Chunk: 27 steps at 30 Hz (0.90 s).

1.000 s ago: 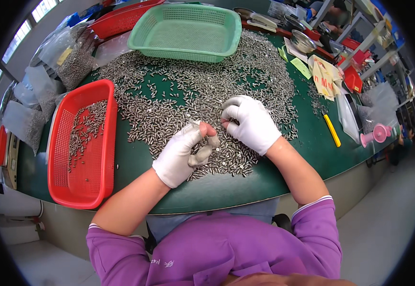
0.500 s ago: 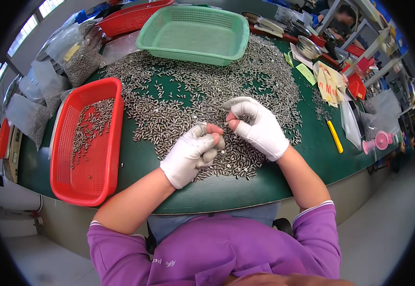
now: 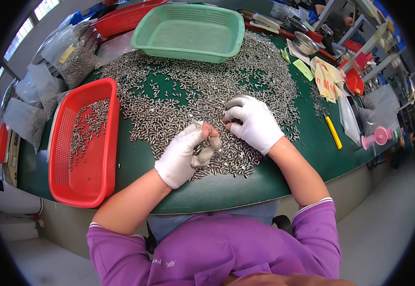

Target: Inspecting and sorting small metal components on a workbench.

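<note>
A thick spread of small silvery metal pins (image 3: 169, 121) with rounded ends lies over the green table. Just above its near part, my left hand (image 3: 182, 153), in a white glove with bare fingertips, is closed with its fingers curled in. What it holds, if anything, cannot be made out. Close by on the right, my right hand (image 3: 254, 125), gloved the same way, has its fingers bent down over the pins. Its thumb and forefinger tips come near each other, and anything between them is too small to name. A narrow gap separates the two hands.
A red basket (image 3: 111, 143) with some pins stands left, and a green basket (image 3: 143, 50) at the back. Bags of pins (image 3: 76, 64) line the left side. Rightward lie a yellow-handled cutter (image 3: 333, 133), a pink spool (image 3: 381, 136) and papers (image 3: 325, 78).
My right hand has turned over so that its fingers point down at the pins. My left hand has shifted slightly left, its fingers a little looser. The whole view has moved slightly.
</note>
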Motion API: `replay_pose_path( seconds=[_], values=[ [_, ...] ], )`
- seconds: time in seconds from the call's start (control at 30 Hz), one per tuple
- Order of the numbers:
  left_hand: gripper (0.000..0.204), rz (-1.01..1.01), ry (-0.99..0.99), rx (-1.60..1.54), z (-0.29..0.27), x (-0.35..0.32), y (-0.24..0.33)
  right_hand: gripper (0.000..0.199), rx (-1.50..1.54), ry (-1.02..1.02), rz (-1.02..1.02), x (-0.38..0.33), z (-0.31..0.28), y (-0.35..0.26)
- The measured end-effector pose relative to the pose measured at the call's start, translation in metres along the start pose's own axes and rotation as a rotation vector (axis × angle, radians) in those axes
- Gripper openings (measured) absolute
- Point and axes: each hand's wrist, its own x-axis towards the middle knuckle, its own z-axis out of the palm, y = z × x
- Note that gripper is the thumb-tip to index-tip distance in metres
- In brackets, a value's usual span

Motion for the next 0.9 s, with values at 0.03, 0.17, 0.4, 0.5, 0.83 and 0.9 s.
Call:
replay_pose_path(
  seconds=[0.03, 0.17, 0.4, 0.5, 0.83, 0.9],
  values=[
    [0.021, -0.002, 0.001, -0.001, 0.001, -0.001, 0.001, 0.011, 0.000, -0.025, -0.005, 0.002, -0.001, -0.002],
    [0.023, 0.040, 0.009, 0.061, 0.004, -0.002, 0.003, 0.010, -0.074, -0.017, -0.016, 0.002, 0.004, -0.003],
    [0.025, 0.048, -0.016, 0.017, 0.000, 0.000, 0.001, 0.009, -0.008, 0.012, -0.023, 0.000, -0.001, -0.008],
    [0.024, 0.048, -0.027, -0.039, -0.004, 0.002, -0.001, 0.009, -0.026, 0.012, -0.038, 0.002, 0.000, -0.011],
    [0.024, 0.035, -0.119, -0.068, -0.007, 0.005, -0.004, 0.011, 0.952, -0.082, 0.279, -0.001, -0.008, -0.022],
    [0.024, 0.032, -0.122, -0.051, -0.003, 0.004, -0.004, 0.010, 1.071, -0.143, 0.265, -0.004, -0.008, -0.027]
  ],
)
